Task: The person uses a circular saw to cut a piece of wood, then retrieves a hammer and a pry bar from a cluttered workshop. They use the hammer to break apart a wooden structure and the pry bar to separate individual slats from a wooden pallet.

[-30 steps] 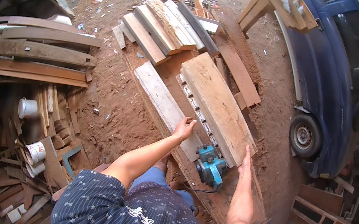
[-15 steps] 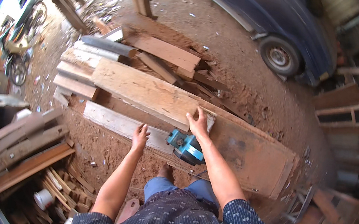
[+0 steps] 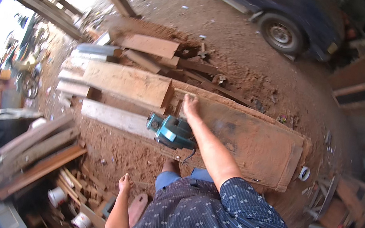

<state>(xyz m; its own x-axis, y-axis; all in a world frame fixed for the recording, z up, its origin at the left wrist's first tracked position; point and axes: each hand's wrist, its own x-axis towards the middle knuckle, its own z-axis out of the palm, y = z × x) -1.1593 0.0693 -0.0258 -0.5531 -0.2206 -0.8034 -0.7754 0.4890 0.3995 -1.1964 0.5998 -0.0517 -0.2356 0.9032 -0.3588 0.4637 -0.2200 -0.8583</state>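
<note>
**Right hand flat on wide board, left hand hanging free**

R hand [image 3: 190, 106] lies palm down, fingers together and stretched out, on the far edge of a wide reddish-brown board [image 3: 252, 144], gripping nothing. Arm runs over a teal power planer [image 3: 172, 131] that sits on the board's near-left part, just beside the forearm; can't tell if the arm touches it. Its dark cord drops off the board's near edge.

L hand [image 3: 125, 183] hangs low by the person's side, fingers loosely curled, holding nothing, above red dirt and wood scraps, well apart from the board.

Touching the board's left end: a thick pale plank [image 3: 126, 83], rough-sawn, squared end facing the R hand. Below it a narrower grey-white plank [image 3: 115, 118] reaches toward the planer. Behind, a loose stack of short offcuts [image 3: 152, 47], brown and weathered.

Ground is red-brown earth [image 3: 246, 53], dusty, strewn w/ chips and sawdust; an outdoor yard. Dark blue car w/ one wheel [image 3: 281, 33] at top edge. Lower left: leaning old planks [image 3: 34, 154], grey and splintered, plus white cups [image 3: 57, 196] among scraps. Right side: more timber and frames, blurred by the lens rim. Small white roll [image 3: 304, 173], prob. tape, at the board's right end.
</note>
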